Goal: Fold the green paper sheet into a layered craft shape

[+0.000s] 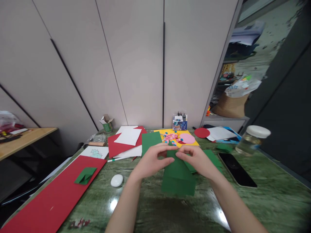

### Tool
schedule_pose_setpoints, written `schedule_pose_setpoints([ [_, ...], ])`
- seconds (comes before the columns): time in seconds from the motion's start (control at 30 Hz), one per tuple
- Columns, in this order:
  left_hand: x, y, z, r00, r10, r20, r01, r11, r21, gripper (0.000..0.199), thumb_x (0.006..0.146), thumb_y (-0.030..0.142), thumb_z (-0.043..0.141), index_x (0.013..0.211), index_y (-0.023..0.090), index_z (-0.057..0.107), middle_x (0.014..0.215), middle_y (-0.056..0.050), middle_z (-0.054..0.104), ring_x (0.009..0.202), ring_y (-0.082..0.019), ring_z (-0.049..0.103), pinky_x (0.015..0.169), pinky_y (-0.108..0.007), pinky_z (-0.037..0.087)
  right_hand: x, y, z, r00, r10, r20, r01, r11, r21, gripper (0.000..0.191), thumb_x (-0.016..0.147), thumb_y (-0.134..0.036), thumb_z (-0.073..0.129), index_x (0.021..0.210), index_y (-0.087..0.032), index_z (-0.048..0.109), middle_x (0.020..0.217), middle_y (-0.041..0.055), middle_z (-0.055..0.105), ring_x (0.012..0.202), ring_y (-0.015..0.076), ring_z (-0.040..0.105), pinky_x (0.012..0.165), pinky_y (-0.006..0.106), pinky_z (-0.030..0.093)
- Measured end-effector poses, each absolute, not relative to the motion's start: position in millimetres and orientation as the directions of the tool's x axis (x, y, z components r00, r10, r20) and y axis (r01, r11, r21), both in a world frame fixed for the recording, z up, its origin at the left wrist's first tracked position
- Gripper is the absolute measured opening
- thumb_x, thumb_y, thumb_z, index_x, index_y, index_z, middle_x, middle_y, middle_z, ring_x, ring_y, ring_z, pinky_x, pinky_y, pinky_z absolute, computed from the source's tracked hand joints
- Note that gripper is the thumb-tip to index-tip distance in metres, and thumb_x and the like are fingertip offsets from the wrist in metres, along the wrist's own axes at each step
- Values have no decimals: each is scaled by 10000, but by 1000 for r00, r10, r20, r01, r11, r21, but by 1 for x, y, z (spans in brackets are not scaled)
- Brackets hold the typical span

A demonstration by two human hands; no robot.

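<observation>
A folded green paper (178,179) with a narrow pointed top is between my two hands over the middle of the table. My left hand (156,158) pinches its upper left part between thumb and fingers. From the right, my right hand (194,158) grips the upper edge, fingertips close to those of my left hand. Creases cross the paper's lower part. Beyond my left hand lies a flat green sheet (151,139); more green paper (213,158) is partly hidden behind my right hand.
A red sheet (53,194) carries a small folded green piece (85,175) at left. Nearby is a white oval object (117,180). At right are a phone (236,170) and a lidded jar (251,142). Behind my hands, pink and blue bits lie on yellow paper (194,141).
</observation>
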State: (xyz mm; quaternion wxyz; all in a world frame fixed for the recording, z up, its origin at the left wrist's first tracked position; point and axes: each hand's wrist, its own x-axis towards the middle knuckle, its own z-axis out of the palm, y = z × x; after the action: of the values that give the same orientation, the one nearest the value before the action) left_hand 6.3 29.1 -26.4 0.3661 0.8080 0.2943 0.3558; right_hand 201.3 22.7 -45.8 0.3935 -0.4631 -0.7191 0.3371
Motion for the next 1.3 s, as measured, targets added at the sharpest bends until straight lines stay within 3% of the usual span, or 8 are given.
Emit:
schedule_pose_setpoints([
  [0.27, 13, 25, -29, 496, 794, 351, 218, -506, 835, 492, 729, 99, 635, 1178, 296, 594, 909, -5, 526, 654, -102, 442, 597, -229, 395, 201, 25, -48, -238, 940, 243, 394, 322, -861, 327, 806, -416, 540, 582, -184, 483, 589, -38, 422, 568, 118, 378, 535, 248, 301],
  [0.47, 12, 26, -28, 501, 793, 347, 231, -509, 829, 464, 713, 109, 660, 1144, 278, 619, 890, -5, 558, 656, -106, 454, 598, -228, 395, 201, 23, -47, -244, 936, 255, 407, 338, -849, 331, 812, -402, 531, 573, -191, 440, 583, -44, 399, 563, 116, 364, 527, 244, 291],
  [0.8, 17, 26, -29, 440, 840, 319, 231, -449, 863, 215, 798, 233, 601, 989, 204, 697, 933, -53, 682, 787, -162, 579, 674, -266, 434, 198, 26, -49, -237, 933, 271, 438, 352, -827, 308, 812, -399, 531, 591, -186, 502, 596, -31, 440, 576, 123, 400, 527, 241, 319],
  [1.03, 20, 21, -24, 377, 873, 309, 234, -412, 881, 294, 749, 160, 631, 1037, 188, 683, 1006, -72, 674, 872, -188, 586, 730, -283, 439, 198, 26, -48, -233, 925, 300, 405, 373, -835, 242, 795, -371, 565, 646, -182, 595, 667, -6, 582, 653, 146, 500, 612, 255, 368],
  [1.3, 17, 19, -23, 398, 850, 344, 195, -445, 874, 313, 757, 173, 624, 1065, 200, 668, 1014, -72, 657, 874, -187, 571, 734, -287, 439, 200, 24, -45, -244, 916, 318, 433, 397, -809, 236, 806, -370, 560, 661, -187, 592, 684, 3, 599, 673, 156, 518, 642, 270, 387],
])
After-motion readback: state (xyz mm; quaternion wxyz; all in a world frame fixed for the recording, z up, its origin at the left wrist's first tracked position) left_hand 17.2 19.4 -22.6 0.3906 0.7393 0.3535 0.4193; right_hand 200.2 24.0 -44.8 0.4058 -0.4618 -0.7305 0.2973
